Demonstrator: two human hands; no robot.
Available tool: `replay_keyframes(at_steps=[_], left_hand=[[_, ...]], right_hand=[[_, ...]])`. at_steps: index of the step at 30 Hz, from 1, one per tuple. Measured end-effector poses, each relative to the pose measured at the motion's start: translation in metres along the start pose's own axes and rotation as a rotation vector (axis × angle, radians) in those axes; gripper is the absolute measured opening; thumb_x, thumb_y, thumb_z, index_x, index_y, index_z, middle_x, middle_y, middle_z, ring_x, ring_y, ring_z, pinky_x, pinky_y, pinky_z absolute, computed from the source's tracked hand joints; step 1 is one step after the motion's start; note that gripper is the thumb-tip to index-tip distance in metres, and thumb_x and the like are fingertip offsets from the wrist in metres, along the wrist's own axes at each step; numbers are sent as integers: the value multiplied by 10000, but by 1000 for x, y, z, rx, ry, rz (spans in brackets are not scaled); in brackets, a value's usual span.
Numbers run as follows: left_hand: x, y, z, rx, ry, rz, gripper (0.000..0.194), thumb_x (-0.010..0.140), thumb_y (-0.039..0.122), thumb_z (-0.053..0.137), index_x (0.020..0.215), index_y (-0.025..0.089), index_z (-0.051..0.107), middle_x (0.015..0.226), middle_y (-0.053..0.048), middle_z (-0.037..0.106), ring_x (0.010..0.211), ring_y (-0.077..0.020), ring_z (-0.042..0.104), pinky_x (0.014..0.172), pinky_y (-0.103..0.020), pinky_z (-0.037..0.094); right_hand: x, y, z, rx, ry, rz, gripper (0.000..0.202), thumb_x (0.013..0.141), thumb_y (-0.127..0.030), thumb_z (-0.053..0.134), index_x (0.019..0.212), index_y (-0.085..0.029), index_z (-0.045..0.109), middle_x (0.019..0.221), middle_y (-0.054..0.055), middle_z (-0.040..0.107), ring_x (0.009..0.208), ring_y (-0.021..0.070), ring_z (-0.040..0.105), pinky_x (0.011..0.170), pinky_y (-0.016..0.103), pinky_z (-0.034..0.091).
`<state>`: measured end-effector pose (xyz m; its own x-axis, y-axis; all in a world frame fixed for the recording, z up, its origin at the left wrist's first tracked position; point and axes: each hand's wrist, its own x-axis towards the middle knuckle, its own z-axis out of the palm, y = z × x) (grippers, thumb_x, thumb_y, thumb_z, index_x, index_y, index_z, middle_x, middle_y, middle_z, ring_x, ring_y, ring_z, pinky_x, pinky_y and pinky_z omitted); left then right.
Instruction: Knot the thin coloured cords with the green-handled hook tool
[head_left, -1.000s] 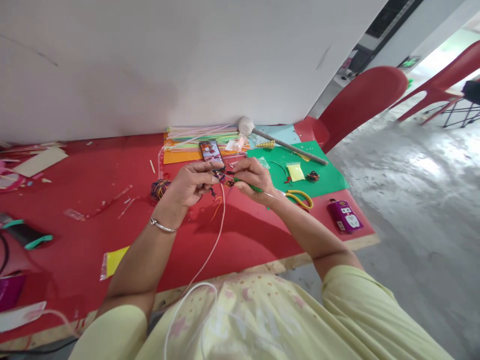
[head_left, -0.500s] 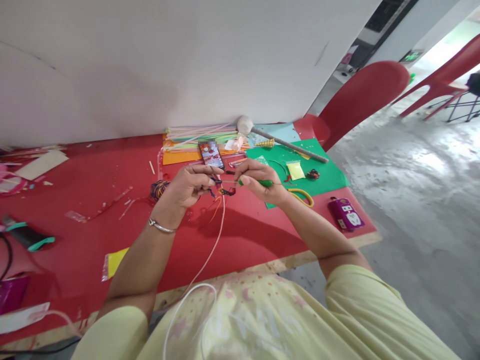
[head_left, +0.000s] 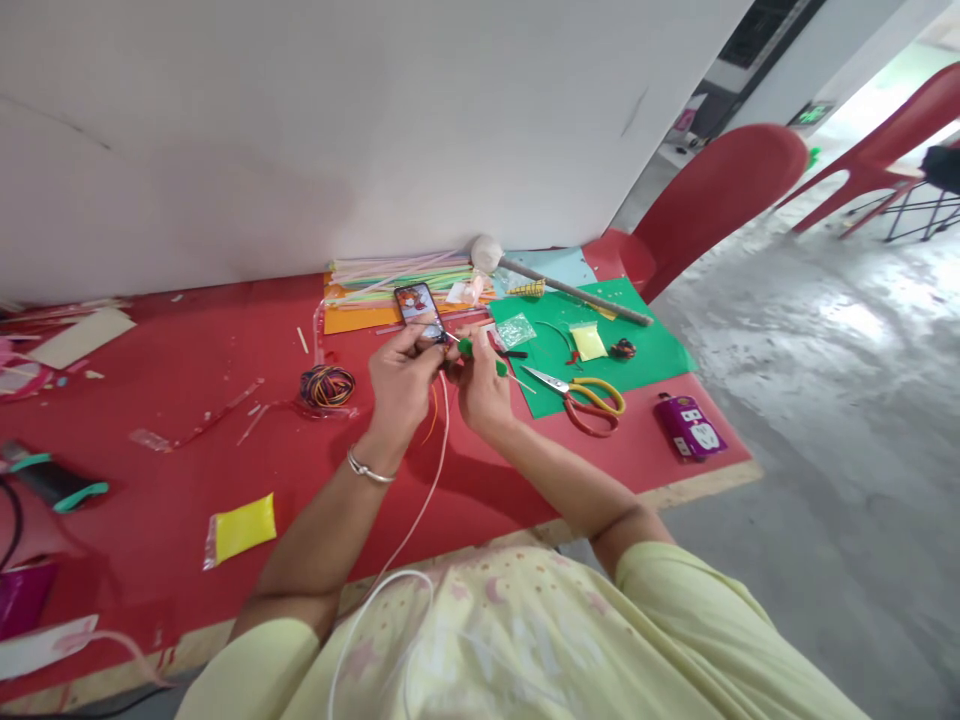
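Observation:
My left hand (head_left: 401, 390) is closed in a pinch on a small dark piece of multicoloured yarn work (head_left: 442, 339), mostly hidden by the fingers. Close beside it, my right hand (head_left: 481, 390) grips a green-handled crochet hook (head_left: 466, 347), its thin metal shaft reaching the yarn work. The hook's other metal end sticks out to the right, below the fingers. An orange strand (head_left: 433, 418) hangs under the hands. Left of them lies a ball of multicoloured yarn (head_left: 328, 386). A phone (head_left: 420, 305) with a lit picture lies just beyond my fingertips.
Scissors (head_left: 581, 397) lie partly on a green sheet (head_left: 652, 350), near a yellow packet (head_left: 588, 341). A purple socket box (head_left: 691, 427) stands near the right edge. Another yellow packet (head_left: 245, 530) lies front left. A pale cable (head_left: 420, 505) crosses the red table (head_left: 187, 350).
My hands have come together, the right moving left and the left moving right. The hook is now angled up toward the yarn work. The scissors and yarn ball are uncovered.

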<state>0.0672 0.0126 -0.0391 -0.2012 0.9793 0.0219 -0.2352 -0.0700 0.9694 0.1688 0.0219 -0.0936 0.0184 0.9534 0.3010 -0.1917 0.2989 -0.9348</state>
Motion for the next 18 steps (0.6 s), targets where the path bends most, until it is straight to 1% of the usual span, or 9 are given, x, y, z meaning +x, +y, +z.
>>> replay_keyframes(at_steps=[1,3,5,6,7,9,12,15,18], left_hand=[[3,4,-2,-87,-38,-91,428,645,150,769,1066,202,829,613,69,530,508,-65,408,479,-207,298],[9,13,-10,-173,-151,-234,388,584,136,784,968,172,830,594,62,524,482,-48,378,450,-196,241],[13,21,-21,-183,-261,-344,368,548,124,795,913,149,831,593,52,522,483,-38,364,439,-183,208],[14,24,-26,-186,-316,-393,376,534,119,784,906,142,835,593,47,521,488,-39,362,433,-183,190],[15,26,-31,-189,-355,-429,377,530,120,771,901,137,838,575,51,495,486,-40,345,430,-186,181],[16,27,-37,-184,-390,-463,384,522,116,758,896,128,844,568,53,477,475,-34,308,423,-197,157],[18,26,-40,-156,-408,-449,388,508,111,760,885,131,849,614,36,535,457,-17,269,417,-214,129],[20,26,-42,-106,-426,-428,367,509,115,765,862,158,855,647,11,589,448,-20,288,419,-227,115],[21,27,-43,-51,-447,-433,331,538,129,773,853,180,860,570,10,557,439,-44,317,419,-234,117]], right_hand=[[0,-2,-1,18,37,-6,493,1066,-692,313,1124,-256,537,851,5,580,648,131,496,583,244,462],[2,-10,-9,-2,74,-55,486,1048,-687,409,1027,-239,597,903,36,587,725,146,544,596,256,482],[4,-18,-23,-168,4,-213,572,1038,-692,434,846,-204,662,1093,106,593,939,193,594,662,290,522],[6,-21,-32,-255,-44,-301,600,1037,-692,440,804,-197,687,1132,121,586,1038,224,595,728,322,550],[8,-24,-40,-327,-98,-378,608,1036,-693,443,805,-198,712,1145,125,579,1081,244,592,801,366,569],[13,-28,-55,-423,-188,-510,566,1042,-666,465,852,-211,743,1139,116,574,1091,255,597,883,428,574],[21,-32,-72,-478,-304,-668,403,1053,-558,540,938,-235,752,1162,95,568,1034,227,609,837,414,575],[28,-39,-82,-566,-406,-754,270,1047,-469,593,1020,-256,757,1196,92,569,1043,223,611,797,393,579],[31,-49,-87,-661,-478,-809,216,1027,-432,635,1060,-261,763,1196,97,592,1088,244,610,842,410,592]])
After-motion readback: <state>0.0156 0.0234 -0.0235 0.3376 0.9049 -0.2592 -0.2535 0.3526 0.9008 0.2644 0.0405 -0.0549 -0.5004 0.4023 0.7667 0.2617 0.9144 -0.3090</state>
